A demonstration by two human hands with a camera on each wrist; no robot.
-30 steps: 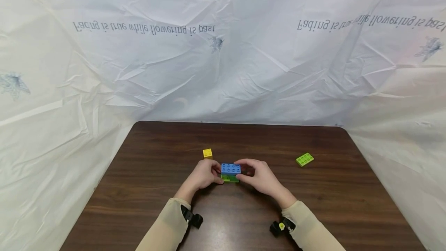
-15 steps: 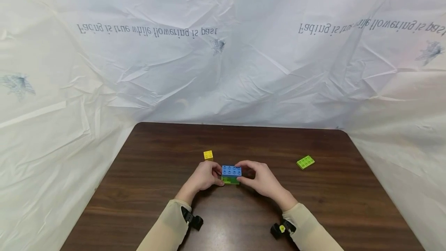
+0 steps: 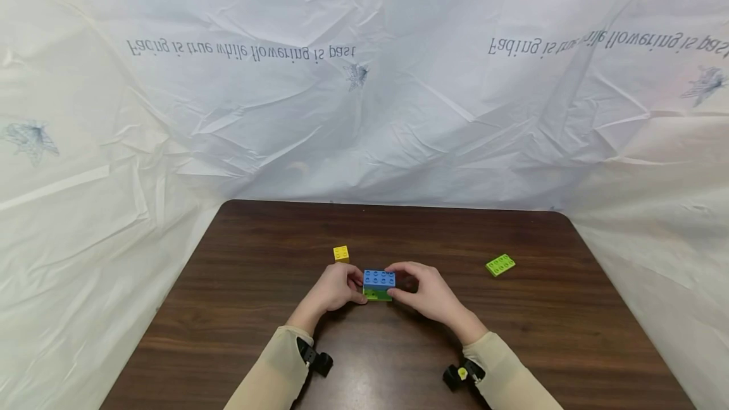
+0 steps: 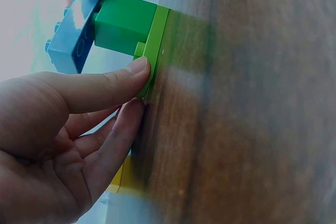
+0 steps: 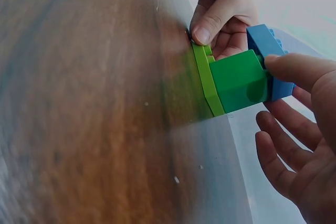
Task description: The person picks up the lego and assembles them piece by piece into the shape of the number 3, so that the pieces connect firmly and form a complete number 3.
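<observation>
Blue brick (image 3: 379, 279) is lower centre of the head view, over the green block (image 5: 236, 80) on its lime base (image 4: 155, 32), and imo not fully seated. Right hand (image 3: 424, 291) grip is pinching the blue, left hand's (image 3: 335, 287) pinching the base. I'd line up the studs, keep the base flat, press straight down. No containers in view, just 1 yellow brick (image 3: 340, 253) left of centre and 1 loose lime plate (image 3: 500, 265) lower right on the bench (image 3: 273, 239).

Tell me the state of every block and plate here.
Blue block: atop green block, overhanging its left end, pinched by right fingers; full seating unclear.
Green block: sitting on lower lime plate.
Lower lime plate: pinched by left fingers.
Yellow block: studs up, unheld.
Loose lime plate: flat on table, studs up, unheld.
</observation>
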